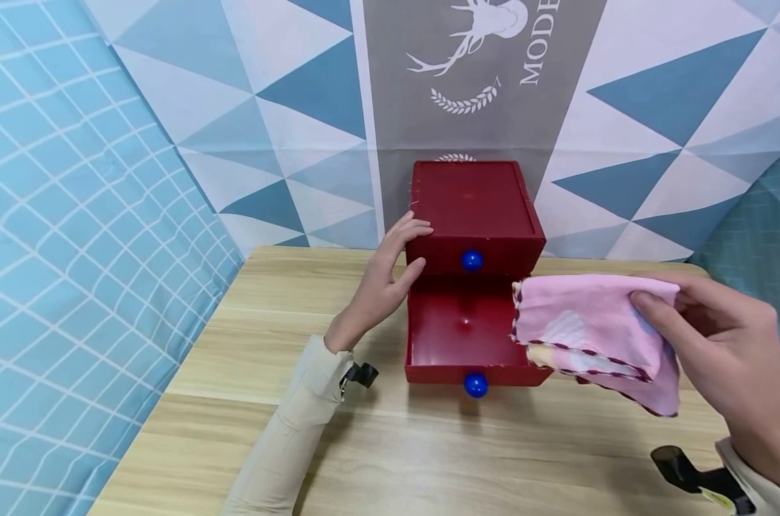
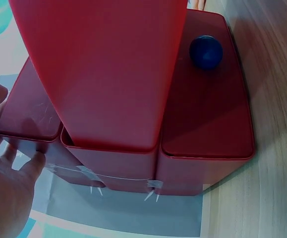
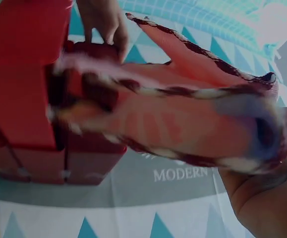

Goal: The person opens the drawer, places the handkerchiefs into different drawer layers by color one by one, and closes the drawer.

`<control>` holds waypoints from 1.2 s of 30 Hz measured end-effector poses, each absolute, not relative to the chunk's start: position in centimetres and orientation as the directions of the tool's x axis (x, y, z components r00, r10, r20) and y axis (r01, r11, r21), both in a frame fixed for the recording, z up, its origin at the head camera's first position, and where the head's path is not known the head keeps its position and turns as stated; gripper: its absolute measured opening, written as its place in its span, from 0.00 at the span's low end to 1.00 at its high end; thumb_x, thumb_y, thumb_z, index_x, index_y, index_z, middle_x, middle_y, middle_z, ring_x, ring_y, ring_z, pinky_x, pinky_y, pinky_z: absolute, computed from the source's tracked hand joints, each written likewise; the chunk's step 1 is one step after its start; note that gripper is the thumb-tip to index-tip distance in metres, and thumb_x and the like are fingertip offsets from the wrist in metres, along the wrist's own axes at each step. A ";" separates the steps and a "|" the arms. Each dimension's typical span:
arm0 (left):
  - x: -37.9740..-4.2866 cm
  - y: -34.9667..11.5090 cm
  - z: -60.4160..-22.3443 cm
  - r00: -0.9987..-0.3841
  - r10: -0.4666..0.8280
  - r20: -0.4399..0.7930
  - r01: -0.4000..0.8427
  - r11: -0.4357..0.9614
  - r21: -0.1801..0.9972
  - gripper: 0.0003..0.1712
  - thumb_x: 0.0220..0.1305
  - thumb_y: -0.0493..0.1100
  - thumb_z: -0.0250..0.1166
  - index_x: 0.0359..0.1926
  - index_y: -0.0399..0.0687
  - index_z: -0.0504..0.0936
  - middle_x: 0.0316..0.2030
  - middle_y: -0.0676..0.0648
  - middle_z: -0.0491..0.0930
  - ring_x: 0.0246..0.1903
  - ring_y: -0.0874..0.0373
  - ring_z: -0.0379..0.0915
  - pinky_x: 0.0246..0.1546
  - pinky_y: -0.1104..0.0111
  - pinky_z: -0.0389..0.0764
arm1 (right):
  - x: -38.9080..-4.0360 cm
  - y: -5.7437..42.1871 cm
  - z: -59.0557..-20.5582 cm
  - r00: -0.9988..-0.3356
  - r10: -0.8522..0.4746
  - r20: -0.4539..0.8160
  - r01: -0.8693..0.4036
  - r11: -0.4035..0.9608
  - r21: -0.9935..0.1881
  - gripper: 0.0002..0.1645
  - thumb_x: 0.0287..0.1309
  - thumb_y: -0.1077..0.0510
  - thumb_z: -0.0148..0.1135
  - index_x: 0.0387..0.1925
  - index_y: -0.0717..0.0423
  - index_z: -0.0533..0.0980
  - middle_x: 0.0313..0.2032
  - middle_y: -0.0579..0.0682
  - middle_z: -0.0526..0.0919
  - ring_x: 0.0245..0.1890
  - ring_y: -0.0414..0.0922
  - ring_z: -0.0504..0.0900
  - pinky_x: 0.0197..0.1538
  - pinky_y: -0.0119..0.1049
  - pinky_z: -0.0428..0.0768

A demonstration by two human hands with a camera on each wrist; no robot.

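Note:
A dark red drawer cabinet (image 1: pixel 474 201) stands on the table with its middle drawer (image 1: pixel 461 337) pulled out; the visible floor of that drawer is bare. My left hand (image 1: pixel 390 269) rests against the cabinet's upper left edge, fingertips on top and thumb toward the front. To the right, my right hand (image 1: pixel 725 337) pinches a folded pink cloth (image 1: pixel 583 315) with dark red and white stitched edging, thumb over its near face. The cloth's left end overlaps the drawer's right side in the head view. In the right wrist view the cloth (image 3: pixel 158 124) is blurred.
Blue round knobs sit on the top drawer (image 1: pixel 472 260), the pulled-out drawer front (image 1: pixel 476 385) and the bottom drawer (image 2: pixel 206 52). The wooden table (image 1: pixel 390 451) meets a patterned wall cloth (image 1: pixel 312 143) behind the cabinet. A blue gridded sheet (image 1: pixel 74 236) hangs at the left.

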State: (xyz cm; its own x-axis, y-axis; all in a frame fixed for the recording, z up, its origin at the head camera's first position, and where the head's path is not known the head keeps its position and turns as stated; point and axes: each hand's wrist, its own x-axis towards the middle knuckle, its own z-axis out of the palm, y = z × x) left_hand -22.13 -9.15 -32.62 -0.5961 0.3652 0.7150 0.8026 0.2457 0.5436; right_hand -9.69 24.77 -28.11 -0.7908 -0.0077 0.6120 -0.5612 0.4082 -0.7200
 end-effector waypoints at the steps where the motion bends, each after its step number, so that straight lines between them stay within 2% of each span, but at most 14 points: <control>1: -22.2 -9.1 -32.7 -0.600 0.366 0.712 0.800 0.248 0.547 0.22 0.67 0.28 0.55 0.62 0.32 0.71 0.63 0.35 0.70 0.74 0.40 0.48 0.73 0.51 0.53 | -9.8 24.6 -28.0 -0.779 -0.015 0.627 -0.589 0.360 -0.723 0.16 0.53 0.81 0.61 0.45 0.76 0.79 0.26 0.49 0.83 0.15 0.38 0.72 0.17 0.29 0.68; 6: -22.3 -9.2 -32.8 -0.600 0.362 0.714 0.800 0.243 0.549 0.22 0.68 0.30 0.55 0.62 0.34 0.71 0.64 0.36 0.70 0.74 0.40 0.48 0.73 0.50 0.53 | -10.8 23.2 -27.7 -0.741 -0.022 0.672 -0.666 0.157 -0.729 0.13 0.54 0.79 0.62 0.44 0.79 0.78 0.25 0.53 0.83 0.14 0.38 0.72 0.16 0.30 0.66; 7: -22.3 -9.2 -32.8 -0.601 0.362 0.713 0.799 0.244 0.550 0.22 0.68 0.30 0.55 0.62 0.34 0.71 0.64 0.36 0.70 0.74 0.40 0.48 0.73 0.50 0.53 | -11.1 23.0 -27.8 -0.728 -0.030 0.685 -0.685 0.083 -0.724 0.13 0.54 0.80 0.61 0.43 0.81 0.77 0.26 0.55 0.83 0.14 0.39 0.72 0.16 0.29 0.66; 10: -22.3 -9.3 -33.0 -0.613 0.362 0.702 0.790 0.257 0.557 0.22 0.69 0.32 0.55 0.63 0.35 0.71 0.64 0.37 0.70 0.75 0.42 0.48 0.73 0.49 0.54 | -11.8 22.0 -28.0 -0.723 -0.026 0.690 -0.691 0.017 -0.723 0.13 0.55 0.79 0.61 0.45 0.81 0.77 0.28 0.56 0.84 0.16 0.40 0.74 0.18 0.26 0.70; 14: -22.2 -9.4 -33.2 -0.617 0.358 0.701 0.787 0.262 0.559 0.22 0.67 0.30 0.56 0.62 0.34 0.72 0.64 0.37 0.70 0.74 0.41 0.48 0.73 0.50 0.54 | -13.0 20.9 -28.6 -0.753 0.002 0.658 -0.657 0.057 -0.752 0.14 0.58 0.75 0.61 0.47 0.77 0.78 0.29 0.55 0.84 0.17 0.41 0.76 0.20 0.24 0.74; 20: -22.3 -9.1 -32.9 -0.588 0.353 0.728 0.809 0.247 0.534 0.22 0.67 0.29 0.56 0.61 0.33 0.72 0.62 0.35 0.71 0.73 0.37 0.50 0.73 0.51 0.54 | -14.8 19.4 -29.8 -0.783 0.027 0.621 -0.620 0.046 -0.784 0.14 0.62 0.73 0.60 0.49 0.72 0.79 0.30 0.54 0.85 0.21 0.42 0.79 0.24 0.25 0.79; 25: -22.3 -8.9 -32.9 -0.564 0.356 0.745 0.825 0.226 0.517 0.21 0.66 0.27 0.57 0.60 0.30 0.72 0.61 0.31 0.71 0.72 0.34 0.51 0.74 0.52 0.53 | -15.7 18.6 -31.2 -0.801 0.010 0.598 -0.598 0.016 -0.801 0.15 0.63 0.72 0.60 0.51 0.69 0.80 0.31 0.52 0.86 0.23 0.42 0.80 0.25 0.25 0.78; 36: -22.4 -8.9 -32.7 -0.576 0.353 0.738 0.818 0.228 0.529 0.20 0.68 0.28 0.55 0.60 0.28 0.72 0.61 0.30 0.71 0.72 0.33 0.51 0.74 0.54 0.51 | -17.1 16.7 -33.1 -0.812 -0.069 0.580 -0.583 0.053 -0.811 0.15 0.64 0.70 0.60 0.52 0.66 0.79 0.36 0.50 0.86 0.27 0.43 0.79 0.29 0.26 0.79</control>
State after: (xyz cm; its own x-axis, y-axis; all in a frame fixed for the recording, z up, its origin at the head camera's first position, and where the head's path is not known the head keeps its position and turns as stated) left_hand -22.39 -8.92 -32.69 -0.5756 0.3530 0.7376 0.8175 0.2280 0.5288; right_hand -17.11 16.73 -33.10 -0.8119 -0.0691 0.5797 -0.5833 0.0530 -0.8106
